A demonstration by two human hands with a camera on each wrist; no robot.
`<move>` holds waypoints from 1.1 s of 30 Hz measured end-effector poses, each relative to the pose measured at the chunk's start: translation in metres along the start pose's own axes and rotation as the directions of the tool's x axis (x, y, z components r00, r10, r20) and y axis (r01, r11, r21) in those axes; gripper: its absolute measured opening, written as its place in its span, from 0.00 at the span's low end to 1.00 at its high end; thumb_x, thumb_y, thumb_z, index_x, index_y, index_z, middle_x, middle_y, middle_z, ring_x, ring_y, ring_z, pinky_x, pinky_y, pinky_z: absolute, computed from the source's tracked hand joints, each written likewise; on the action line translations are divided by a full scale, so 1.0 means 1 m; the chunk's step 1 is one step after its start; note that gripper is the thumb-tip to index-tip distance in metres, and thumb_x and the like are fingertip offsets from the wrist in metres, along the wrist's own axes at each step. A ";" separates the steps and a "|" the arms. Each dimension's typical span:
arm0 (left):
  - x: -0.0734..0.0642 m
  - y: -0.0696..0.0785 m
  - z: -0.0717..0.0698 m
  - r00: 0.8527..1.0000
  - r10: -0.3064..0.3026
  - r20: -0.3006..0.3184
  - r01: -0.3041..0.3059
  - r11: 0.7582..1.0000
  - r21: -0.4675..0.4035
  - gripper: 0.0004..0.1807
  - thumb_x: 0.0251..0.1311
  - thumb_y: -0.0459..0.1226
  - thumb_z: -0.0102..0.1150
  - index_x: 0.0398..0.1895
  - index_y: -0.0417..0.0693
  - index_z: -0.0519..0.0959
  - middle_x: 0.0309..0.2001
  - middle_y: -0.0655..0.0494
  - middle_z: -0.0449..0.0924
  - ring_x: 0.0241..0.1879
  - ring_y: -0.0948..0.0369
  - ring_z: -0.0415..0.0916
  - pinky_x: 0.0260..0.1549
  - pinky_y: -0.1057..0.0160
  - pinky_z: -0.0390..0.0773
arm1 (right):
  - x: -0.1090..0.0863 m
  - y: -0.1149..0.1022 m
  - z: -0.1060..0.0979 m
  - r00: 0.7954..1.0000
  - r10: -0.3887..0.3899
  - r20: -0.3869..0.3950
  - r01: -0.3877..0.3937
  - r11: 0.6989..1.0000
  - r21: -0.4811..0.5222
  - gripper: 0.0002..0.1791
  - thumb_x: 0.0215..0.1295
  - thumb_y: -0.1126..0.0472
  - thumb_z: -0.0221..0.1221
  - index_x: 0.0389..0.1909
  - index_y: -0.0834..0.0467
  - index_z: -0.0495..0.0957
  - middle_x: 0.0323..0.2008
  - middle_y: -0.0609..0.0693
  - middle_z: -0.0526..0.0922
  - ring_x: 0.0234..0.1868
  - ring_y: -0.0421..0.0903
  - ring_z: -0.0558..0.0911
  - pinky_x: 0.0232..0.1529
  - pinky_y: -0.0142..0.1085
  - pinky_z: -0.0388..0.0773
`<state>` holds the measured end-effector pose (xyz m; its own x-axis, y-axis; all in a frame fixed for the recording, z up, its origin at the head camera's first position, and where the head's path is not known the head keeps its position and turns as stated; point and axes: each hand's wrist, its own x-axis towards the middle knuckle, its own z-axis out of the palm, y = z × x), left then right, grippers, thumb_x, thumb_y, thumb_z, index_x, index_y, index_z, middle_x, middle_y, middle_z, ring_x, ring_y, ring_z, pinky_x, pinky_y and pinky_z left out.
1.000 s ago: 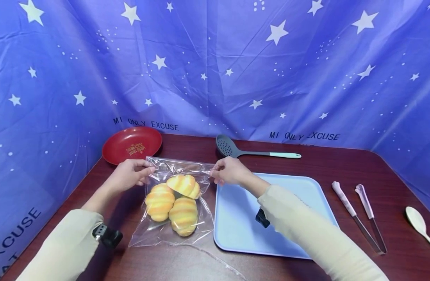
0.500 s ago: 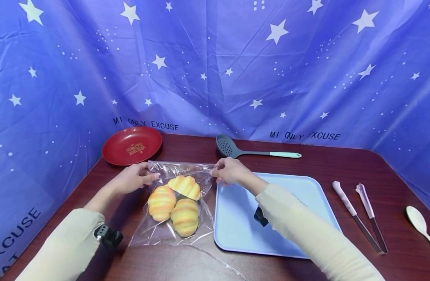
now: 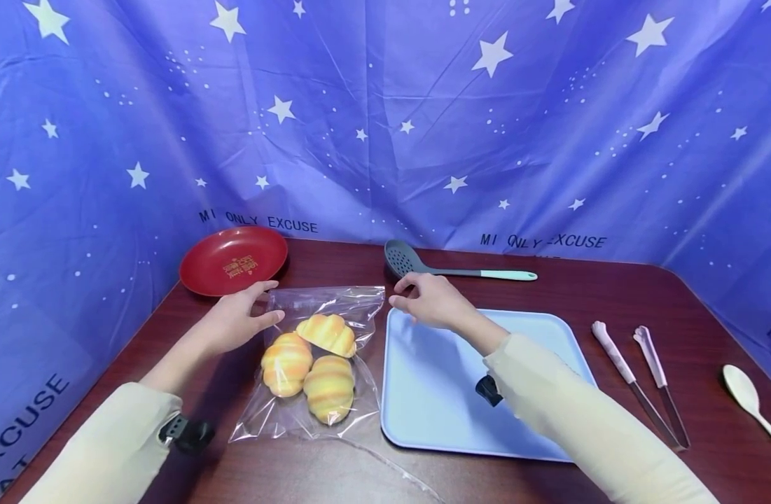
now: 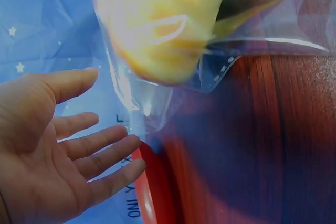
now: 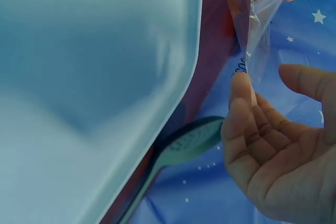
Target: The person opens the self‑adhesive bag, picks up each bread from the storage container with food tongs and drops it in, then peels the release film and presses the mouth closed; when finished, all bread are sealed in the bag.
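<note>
A clear plastic bag [image 3: 284, 421] lies on the table with three bread rolls [image 3: 330, 389] inside, striped yellow and orange. Its top edge spans between the two hands. My left hand [image 3: 237, 320] is at the bag's upper left corner, fingers spread and thumb apart from them; the left wrist view shows the palm holding nothing. At the upper right corner is my right hand [image 3: 437, 301], its fingers loosely bent and its thumb apart from them. In the right wrist view, the fingertips [image 5: 240, 83] overlap the bag's corner, with nothing pinched.
A light blue tray [image 3: 435, 413] lies right of the bag, under the right forearm. Behind are a red plate [image 3: 202, 262] and a grey skimmer [image 3: 451, 272] with a mint handle. Metal tongs [image 3: 659, 413] and a cream spoon [image 3: 742, 388] lie at the right.
Both hands have let go of the bag's upper corners. The left fingers have spread, and the right hand has shifted slightly right and up. The bag and rolls stay in place.
</note>
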<state>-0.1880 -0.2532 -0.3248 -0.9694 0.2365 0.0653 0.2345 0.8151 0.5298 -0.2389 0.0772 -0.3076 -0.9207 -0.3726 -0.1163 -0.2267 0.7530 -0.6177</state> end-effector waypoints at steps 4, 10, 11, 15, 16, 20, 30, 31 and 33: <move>-0.003 0.006 -0.002 0.996 0.061 -0.060 -0.058 0.997 0.047 0.30 0.66 0.39 0.66 0.67 0.33 0.71 0.50 0.36 0.83 0.50 0.43 0.81 0.54 0.39 0.76 | -0.009 0.006 -0.009 0.995 -0.089 -0.043 0.088 0.995 -0.037 0.12 0.72 0.52 0.61 0.49 0.55 0.83 0.41 0.49 0.85 0.42 0.47 0.82 0.45 0.44 0.79; -0.009 0.018 -0.008 0.984 0.113 -0.134 -0.098 0.988 0.116 0.25 0.66 0.38 0.65 0.65 0.39 0.75 0.54 0.38 0.82 0.52 0.43 0.79 0.55 0.38 0.75 | -0.023 0.017 -0.027 0.974 -0.192 -0.121 0.188 0.981 -0.039 0.10 0.72 0.56 0.61 0.47 0.57 0.85 0.39 0.48 0.88 0.43 0.46 0.84 0.47 0.45 0.79; -0.010 0.019 -0.009 0.983 0.117 -0.143 -0.100 0.988 0.121 0.25 0.67 0.38 0.64 0.65 0.40 0.75 0.55 0.38 0.81 0.53 0.43 0.79 0.56 0.38 0.74 | -0.026 0.019 -0.030 0.970 -0.200 -0.136 0.196 0.980 -0.040 0.10 0.72 0.56 0.61 0.48 0.57 0.84 0.39 0.48 0.88 0.42 0.46 0.84 0.47 0.45 0.80; -0.014 0.023 -0.014 0.976 0.129 -0.174 -0.105 0.984 0.140 0.25 0.67 0.39 0.64 0.65 0.42 0.76 0.60 0.39 0.79 0.60 0.41 0.76 0.60 0.37 0.71 | -0.040 0.027 -0.043 0.959 -0.216 -0.182 0.214 0.976 -0.029 0.12 0.74 0.58 0.60 0.52 0.58 0.82 0.42 0.50 0.87 0.44 0.48 0.85 0.46 0.46 0.80; -0.016 0.024 -0.015 0.974 0.134 -0.182 -0.108 0.983 0.146 0.25 0.67 0.39 0.63 0.65 0.42 0.76 0.60 0.40 0.79 0.61 0.41 0.75 0.60 0.36 0.70 | -0.044 0.029 -0.046 0.956 -0.219 -0.193 0.218 0.976 -0.029 0.13 0.74 0.58 0.60 0.54 0.59 0.81 0.43 0.51 0.87 0.45 0.49 0.85 0.47 0.47 0.80; -0.019 0.027 -0.019 0.965 0.152 -0.216 -0.113 0.977 0.183 0.25 0.67 0.39 0.64 0.65 0.42 0.76 0.61 0.39 0.78 0.64 0.39 0.71 0.61 0.34 0.68 | -0.059 0.036 -0.060 0.948 -0.208 -0.240 0.201 0.978 -0.050 0.16 0.76 0.56 0.58 0.57 0.58 0.79 0.49 0.54 0.86 0.52 0.53 0.83 0.53 0.51 0.79; -0.024 0.030 -0.022 0.942 0.146 -0.301 -0.072 0.967 0.244 0.26 0.71 0.47 0.58 0.67 0.45 0.76 0.63 0.39 0.77 0.65 0.39 0.70 0.58 0.30 0.68 | -0.088 0.053 -0.083 0.896 -0.218 -0.387 0.147 0.968 -0.205 0.24 0.78 0.47 0.53 0.67 0.55 0.74 0.64 0.59 0.77 0.61 0.62 0.74 0.55 0.59 0.70; -0.023 0.030 -0.022 0.935 0.158 -0.318 -0.076 0.964 0.256 0.26 0.71 0.47 0.59 0.67 0.45 0.76 0.63 0.39 0.77 0.64 0.39 0.70 0.58 0.30 0.68 | -0.090 0.056 -0.084 0.887 -0.225 -0.404 0.144 0.965 -0.220 0.25 0.78 0.47 0.53 0.67 0.56 0.74 0.64 0.60 0.77 0.62 0.63 0.73 0.56 0.61 0.69; -0.022 0.030 -0.021 0.919 0.186 -0.348 -0.086 0.955 0.284 0.26 0.70 0.46 0.59 0.66 0.44 0.76 0.63 0.39 0.77 0.64 0.39 0.70 0.59 0.32 0.67 | -0.094 0.062 -0.087 0.865 -0.243 -0.440 0.141 0.958 -0.251 0.25 0.78 0.48 0.53 0.67 0.58 0.74 0.65 0.63 0.76 0.63 0.66 0.70 0.59 0.63 0.65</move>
<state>-0.1611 -0.2453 -0.2929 -0.8721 0.1849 0.4531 0.3277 0.9083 0.2600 -0.1941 0.2061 -0.2673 -0.8807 -0.2664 0.3917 -0.4268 0.8049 -0.4124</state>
